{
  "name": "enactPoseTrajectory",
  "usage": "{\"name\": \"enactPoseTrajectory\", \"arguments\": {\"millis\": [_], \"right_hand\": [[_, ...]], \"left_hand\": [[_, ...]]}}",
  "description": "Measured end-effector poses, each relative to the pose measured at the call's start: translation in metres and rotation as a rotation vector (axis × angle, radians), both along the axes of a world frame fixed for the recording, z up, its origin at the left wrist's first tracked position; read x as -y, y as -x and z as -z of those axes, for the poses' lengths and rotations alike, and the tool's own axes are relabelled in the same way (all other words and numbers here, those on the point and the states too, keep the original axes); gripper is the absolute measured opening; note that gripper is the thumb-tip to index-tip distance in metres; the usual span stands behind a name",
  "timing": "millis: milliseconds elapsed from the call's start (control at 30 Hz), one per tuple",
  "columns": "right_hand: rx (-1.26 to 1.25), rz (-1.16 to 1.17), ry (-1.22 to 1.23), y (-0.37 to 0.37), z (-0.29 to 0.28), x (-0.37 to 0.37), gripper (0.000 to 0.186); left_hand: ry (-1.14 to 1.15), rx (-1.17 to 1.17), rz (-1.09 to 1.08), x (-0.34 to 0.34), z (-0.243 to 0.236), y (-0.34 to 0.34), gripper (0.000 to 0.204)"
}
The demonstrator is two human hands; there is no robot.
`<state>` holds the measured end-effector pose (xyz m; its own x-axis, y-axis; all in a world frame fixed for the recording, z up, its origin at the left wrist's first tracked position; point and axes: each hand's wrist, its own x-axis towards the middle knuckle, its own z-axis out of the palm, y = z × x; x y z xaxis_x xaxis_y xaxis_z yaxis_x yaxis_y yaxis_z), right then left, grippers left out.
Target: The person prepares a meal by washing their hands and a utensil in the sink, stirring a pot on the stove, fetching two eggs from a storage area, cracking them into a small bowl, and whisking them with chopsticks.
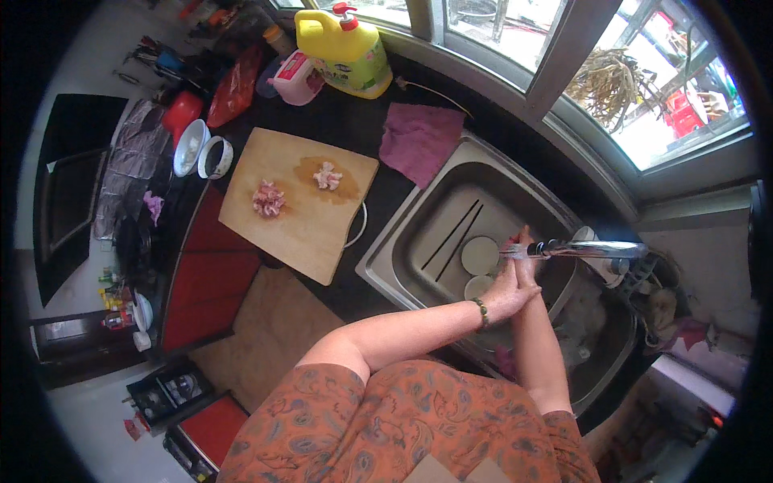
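Observation:
Under the running stream of the chrome faucet (604, 248), my left hand (506, 286) clasps my right hand (525, 274) above the sink. The right fingers point away from me and are partly hidden by water and the other hand. A small red patch shows at the fingertips, too unclear to name. In the steel basin (440, 189) below lie two dark chopsticks (452, 235) and two small white dishes (479, 253). A second basin (613, 354) on the right is partly behind my forearm.
Left of the sink, a cutting board (290, 241) bears two piles of chopped meat (268, 199). Bowls (190, 146), a yellow jug (346, 60), a pink bottle (294, 80) and a purple cloth (419, 141) stand or lie around it. A window runs behind.

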<state>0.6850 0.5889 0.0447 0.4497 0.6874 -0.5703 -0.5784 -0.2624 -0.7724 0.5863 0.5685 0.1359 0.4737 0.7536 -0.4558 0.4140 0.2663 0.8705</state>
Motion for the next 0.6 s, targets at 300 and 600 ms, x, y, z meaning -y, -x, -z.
{"name": "enactPoseTrajectory", "arguments": {"millis": [300, 600], "right_hand": [[0.104, -0.137, -0.140, 0.062, -0.062, 0.034, 0.032], [0.144, -0.104, -0.133, 0.061, -0.092, 0.026, 0.050]], "left_hand": [[0.869, 0.261, -0.315, -0.081, 0.043, -0.012, 0.017], [-0.753, -0.687, 0.600, -0.078, 0.016, -0.016, 0.073]]}}
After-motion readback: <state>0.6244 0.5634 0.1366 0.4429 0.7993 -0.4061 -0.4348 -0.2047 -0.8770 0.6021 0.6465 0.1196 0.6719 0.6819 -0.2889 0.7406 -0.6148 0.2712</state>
